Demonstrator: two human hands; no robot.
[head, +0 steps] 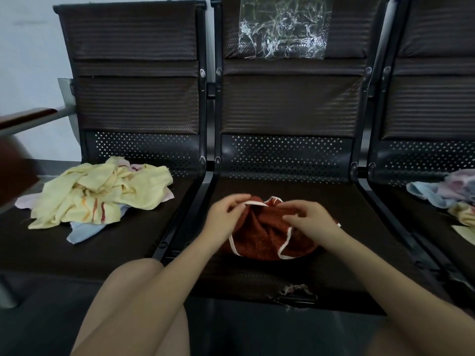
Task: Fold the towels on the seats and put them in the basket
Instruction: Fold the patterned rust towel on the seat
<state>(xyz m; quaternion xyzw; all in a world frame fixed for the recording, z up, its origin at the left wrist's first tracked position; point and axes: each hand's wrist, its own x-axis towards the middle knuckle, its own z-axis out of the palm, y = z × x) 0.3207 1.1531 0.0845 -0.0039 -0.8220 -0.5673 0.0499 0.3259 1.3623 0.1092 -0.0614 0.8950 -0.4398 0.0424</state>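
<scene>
A crumpled rust-red towel [262,235] with white edging lies on the middle seat [270,281]. My left hand [226,214] pinches its white border at the upper left. My right hand [308,217] grips the cloth on its right side. On the left seat sits a heap of yellow towels [102,191], with a pale blue one [82,232] and a pink one partly under it. More towels [447,194] in pale blue, pink and yellow lie on the right seat at the frame's edge. No basket is in view.
Three dark metal seats stand in a row against a pale wall. A clear plastic sheet [282,29] hangs on the middle backrest. A brown armrest [25,116] juts in at the left. My bare knees fill the foreground.
</scene>
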